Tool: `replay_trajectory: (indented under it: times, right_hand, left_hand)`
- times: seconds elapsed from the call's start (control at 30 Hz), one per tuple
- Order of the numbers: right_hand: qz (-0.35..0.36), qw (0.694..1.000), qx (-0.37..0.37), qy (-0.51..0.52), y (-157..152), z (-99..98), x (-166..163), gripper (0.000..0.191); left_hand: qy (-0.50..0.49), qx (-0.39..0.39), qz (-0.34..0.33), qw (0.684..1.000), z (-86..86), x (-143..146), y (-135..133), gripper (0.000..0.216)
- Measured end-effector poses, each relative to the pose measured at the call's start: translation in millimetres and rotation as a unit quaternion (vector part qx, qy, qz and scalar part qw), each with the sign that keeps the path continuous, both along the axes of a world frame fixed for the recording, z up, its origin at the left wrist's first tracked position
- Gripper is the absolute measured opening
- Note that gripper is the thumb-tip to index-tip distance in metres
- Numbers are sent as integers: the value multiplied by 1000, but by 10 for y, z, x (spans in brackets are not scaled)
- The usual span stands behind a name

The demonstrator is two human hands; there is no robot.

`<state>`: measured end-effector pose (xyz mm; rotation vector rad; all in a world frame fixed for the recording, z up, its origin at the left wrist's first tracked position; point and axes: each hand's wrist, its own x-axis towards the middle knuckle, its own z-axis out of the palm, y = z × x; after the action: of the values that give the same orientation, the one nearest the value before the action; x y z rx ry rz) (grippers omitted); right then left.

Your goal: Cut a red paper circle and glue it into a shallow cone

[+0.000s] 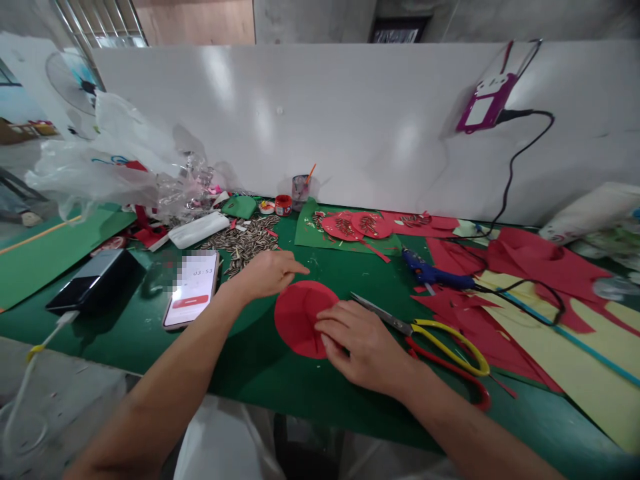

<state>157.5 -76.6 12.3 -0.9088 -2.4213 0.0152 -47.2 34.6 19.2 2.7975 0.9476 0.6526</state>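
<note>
A red paper circle point(299, 313) lies on the green table covering point(280, 380) in front of me. My right hand point(363, 347) rests on the circle's right edge, its fingers curled and pressing the paper down. Just above and left of the circle, my left hand point(267, 272) hovers with the fingers held together and pointing right, holding nothing that I can see. A pile of striped sunflower seeds point(245, 241) lies right behind the left hand.
Scissors with yellow and red handles point(435, 340) lie right of my right hand. A blue glue gun point(433, 273) with a black cord, red paper scraps and yellow sheets fill the right. A lit phone point(193, 288), a dark power bank point(90, 280) and plastic bags sit left.
</note>
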Motion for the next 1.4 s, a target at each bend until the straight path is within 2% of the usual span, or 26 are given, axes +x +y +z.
replay_trajectory:
  times: [0.17,0.6,1.0,1.13,1.2,1.3,1.4]
  right_hand:
    - [6,999,-33,-39,-22,-51,-32,19]
    - [11,996,-53,-78,-5,-44,-31,20]
    - [4,996,-53,-77,-18,-51,-31,19]
    - [6,997,-35,-75,-18,-52,-34,19]
    - [7,997,-31,-73,-19,-53,-34,19]
    - [5,997,-38,-73,-23,-53,-33,19]
    - [4,996,-46,-76,-25,-53,-31,19]
  left_hand:
    - [119,-53,-17,991,15,45,-50,45]
    - [216,-82,-32,972,54,95,-109,47]
    - [207,-89,-35,974,48,85,-101,48]
    - [152,-89,-60,983,43,75,-91,47]
    - [95,-69,-43,992,34,61,-75,47]
    - [19,-21,16,999,13,30,-41,44]
    - [13,10,50,999,4,1,-16,40]
